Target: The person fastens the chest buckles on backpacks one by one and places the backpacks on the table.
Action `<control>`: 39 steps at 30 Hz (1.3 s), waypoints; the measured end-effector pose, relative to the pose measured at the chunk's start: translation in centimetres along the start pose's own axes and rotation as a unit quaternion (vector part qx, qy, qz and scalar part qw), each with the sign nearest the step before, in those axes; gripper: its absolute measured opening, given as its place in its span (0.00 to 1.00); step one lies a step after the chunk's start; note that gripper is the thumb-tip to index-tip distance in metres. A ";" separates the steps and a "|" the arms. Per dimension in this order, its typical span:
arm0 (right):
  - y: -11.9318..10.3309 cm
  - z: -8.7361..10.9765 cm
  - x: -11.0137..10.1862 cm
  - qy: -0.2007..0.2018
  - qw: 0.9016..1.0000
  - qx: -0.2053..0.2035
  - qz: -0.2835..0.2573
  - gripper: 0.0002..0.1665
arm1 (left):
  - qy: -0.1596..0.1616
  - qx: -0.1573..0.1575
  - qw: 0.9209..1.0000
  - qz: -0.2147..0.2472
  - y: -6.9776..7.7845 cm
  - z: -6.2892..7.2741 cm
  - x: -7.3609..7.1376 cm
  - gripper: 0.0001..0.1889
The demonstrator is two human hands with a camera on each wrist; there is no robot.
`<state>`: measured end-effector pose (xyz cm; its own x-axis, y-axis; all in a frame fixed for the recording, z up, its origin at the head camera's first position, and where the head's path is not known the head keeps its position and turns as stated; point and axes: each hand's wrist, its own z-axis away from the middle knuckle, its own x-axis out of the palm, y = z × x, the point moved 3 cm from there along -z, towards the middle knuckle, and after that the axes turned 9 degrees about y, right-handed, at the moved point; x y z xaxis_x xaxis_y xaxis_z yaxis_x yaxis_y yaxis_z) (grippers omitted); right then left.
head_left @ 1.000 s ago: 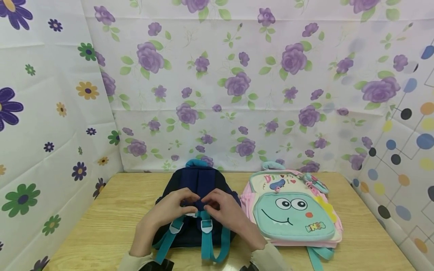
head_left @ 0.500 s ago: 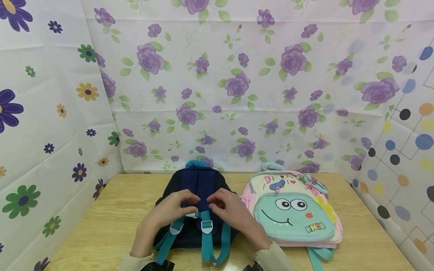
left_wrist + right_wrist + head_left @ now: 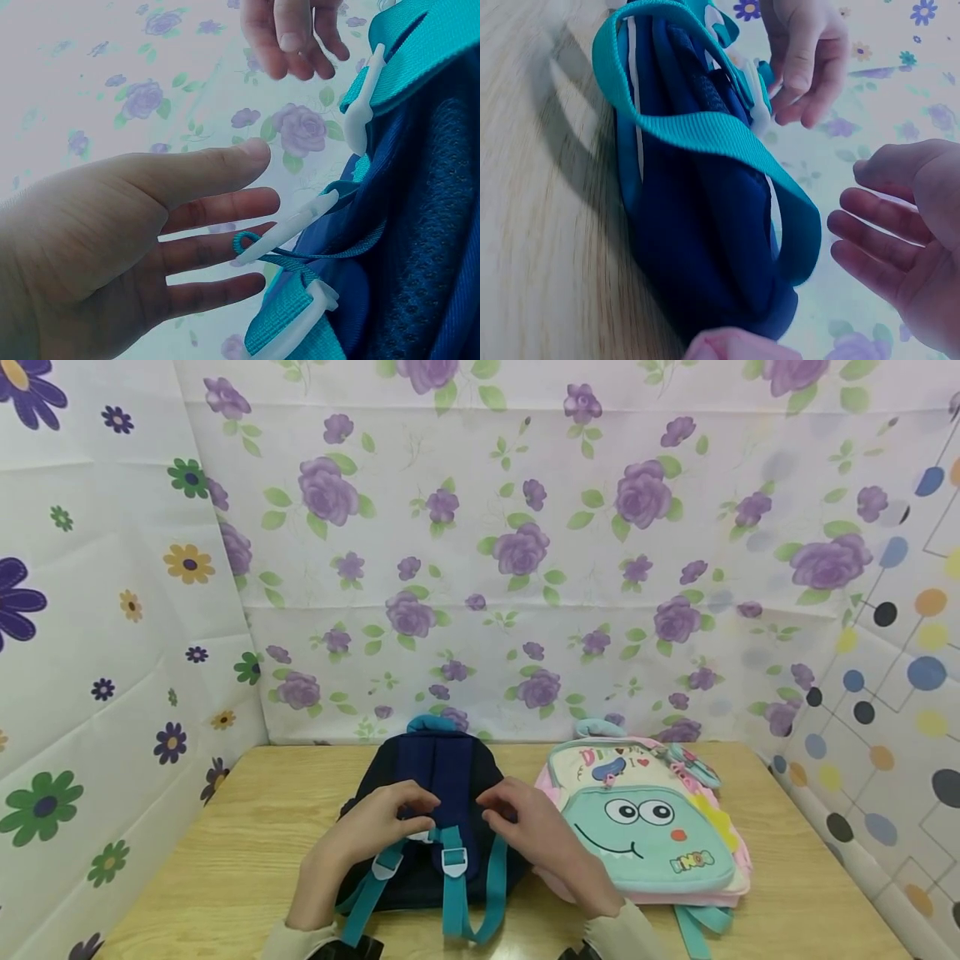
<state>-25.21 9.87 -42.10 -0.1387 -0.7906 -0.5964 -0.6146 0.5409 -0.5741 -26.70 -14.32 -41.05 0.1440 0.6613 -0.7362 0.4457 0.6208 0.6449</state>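
Note:
A navy backpack [image 3: 450,768] lies strap side up on the wooden table [image 3: 225,860], its teal straps [image 3: 453,893] running toward me. My left hand [image 3: 382,822] rests on the upper straps. In the left wrist view its fingers [image 3: 217,206] are nearly straight beside a white buckle [image 3: 289,225] on a thin teal loop, gripping nothing. My right hand [image 3: 525,822] hovers at the bag's right edge. The right wrist view shows this hand [image 3: 900,232] spread and empty, apart from the bag [image 3: 697,210].
A pink and teal backpack with a cartoon face [image 3: 645,835] lies right of the navy one, almost touching it. Flowered and dotted cloth walls [image 3: 525,552] close in the table at the back and on both sides. Bare wood shows at the left and front right.
My right hand has drawn away to the right from the middle of the straps, where both hands were close together. The left hand stays on the strap area.

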 end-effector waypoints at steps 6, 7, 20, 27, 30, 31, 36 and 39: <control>0.6 0.8 -0.8 0.009 1.000 0.003 0.011 0.09 | -0.004 -0.001 1.000 0.001 -0.2 0.0 0.1 0.16; 0.7 1.0 -1.0 0.011 1.000 0.002 0.013 0.09 | -0.005 -0.001 1.000 0.000 -0.2 0.0 0.1 0.16; 1.2 1.8 -2.5 0.014 1.000 -0.014 0.015 0.09 | -0.007 0.005 1.000 -0.005 -0.3 0.0 0.1 0.15; 2.3 1.7 -3.4 0.015 0.999 -0.026 0.026 0.09 | -0.015 0.009 1.000 0.003 0.0 -0.3 0.4 0.15; 2.7 1.7 -3.8 0.013 0.999 -0.025 0.038 0.10 | -0.019 0.009 1.000 0.005 0.0 -0.4 0.6 0.15; 2.8 1.7 -4.0 0.012 0.999 -0.025 0.039 0.10 | -0.019 0.010 1.000 0.003 0.0 -0.5 0.6 0.15; 3.1 1.5 -5.0 0.008 0.999 -0.023 0.043 0.11 | 0.001 0.032 0.999 -0.020 0.4 -0.5 1.0 0.13; 3.4 1.4 -5.7 0.005 0.999 -0.007 0.051 0.11 | 0.028 0.055 0.997 -0.038 0.9 -0.6 1.3 0.11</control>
<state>-25.39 16.63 -41.46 -0.2095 -0.7345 -0.6454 -0.6077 0.6149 -0.5026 -26.60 -12.67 -41.31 0.0577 0.6394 -0.7667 0.5478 0.6218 0.5598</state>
